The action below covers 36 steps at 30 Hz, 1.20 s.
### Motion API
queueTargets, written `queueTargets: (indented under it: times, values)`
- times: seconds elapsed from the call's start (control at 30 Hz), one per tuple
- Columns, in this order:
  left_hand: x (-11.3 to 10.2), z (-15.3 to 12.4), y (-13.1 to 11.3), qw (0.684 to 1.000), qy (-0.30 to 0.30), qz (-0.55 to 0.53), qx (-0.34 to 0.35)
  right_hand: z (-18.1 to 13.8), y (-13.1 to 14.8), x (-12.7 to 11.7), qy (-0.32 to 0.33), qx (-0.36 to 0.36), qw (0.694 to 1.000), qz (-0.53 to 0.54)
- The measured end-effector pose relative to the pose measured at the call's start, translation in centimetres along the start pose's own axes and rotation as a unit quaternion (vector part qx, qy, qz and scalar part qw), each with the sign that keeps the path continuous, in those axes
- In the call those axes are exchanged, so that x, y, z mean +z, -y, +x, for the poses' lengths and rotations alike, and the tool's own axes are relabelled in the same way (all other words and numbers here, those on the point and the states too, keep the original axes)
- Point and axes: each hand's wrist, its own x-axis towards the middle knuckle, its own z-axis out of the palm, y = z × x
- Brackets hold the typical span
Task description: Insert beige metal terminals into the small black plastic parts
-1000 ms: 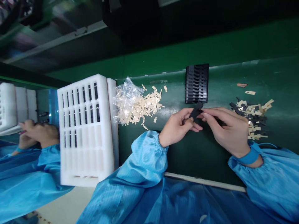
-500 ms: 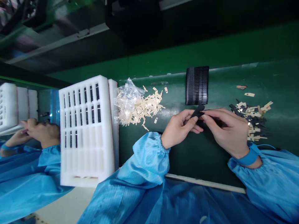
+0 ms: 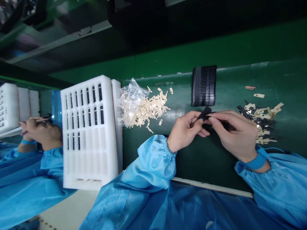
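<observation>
My left hand (image 3: 186,131) pinches a small flat black part (image 3: 203,113) above the green table (image 3: 203,159). My right hand (image 3: 233,134) meets it from the right, thumb and forefinger closed on the same part's end. Just behind the hands stands a row of stacked black parts (image 3: 203,85). A heap of beige strips (image 3: 150,107) spills from a clear plastic bag (image 3: 130,95) to the left. Both arms wear blue sleeves.
A white foam tray (image 3: 88,134) with slots, some filled with black parts, stands at the left. A mixed pile of black and beige scraps (image 3: 260,119) lies at the right. A co-worker's hands (image 3: 39,132) in blue sleeves work by another white tray (image 3: 9,108) at far left.
My hands have stayed together on the black part with only slight finger movement. The co-worker's hands at far left have shifted a little.
</observation>
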Motion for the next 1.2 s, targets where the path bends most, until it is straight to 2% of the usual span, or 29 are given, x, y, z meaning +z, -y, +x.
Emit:
queueTargets:
  times: [0.27,0.6,0.87,0.97,1.07,1.2]
  values:
    - [0.11,-0.03,0.01,1.0,-0.001,-0.012,0.003,0.13,0.09,0.04,-0.009,0.028,1.0,-0.009]
    - [0.3,-0.12,0.18,1.0,-0.002,-0.005,0.008,0.08,0.26,0.04,-0.017,0.021,0.999,-0.033]
    - [0.19,-0.16,0.18,1.0,-0.004,-0.026,0.005,-0.27,0.26,-0.06,-0.038,-0.047,0.995,-0.08]
    - [0.21,-0.16,0.11,1.0,-0.005,-0.029,0.002,-0.21,0.17,-0.33,-0.05,-0.027,0.995,-0.088]
    - [0.22,-0.15,0.15,0.999,-0.003,-0.032,0.011,0.02,0.17,-0.59,-0.027,0.008,0.997,-0.073]
    - [0.16,-0.14,0.31,1.0,0.001,-0.023,0.015,0.27,0.21,-0.59,0.017,0.012,0.998,-0.06]
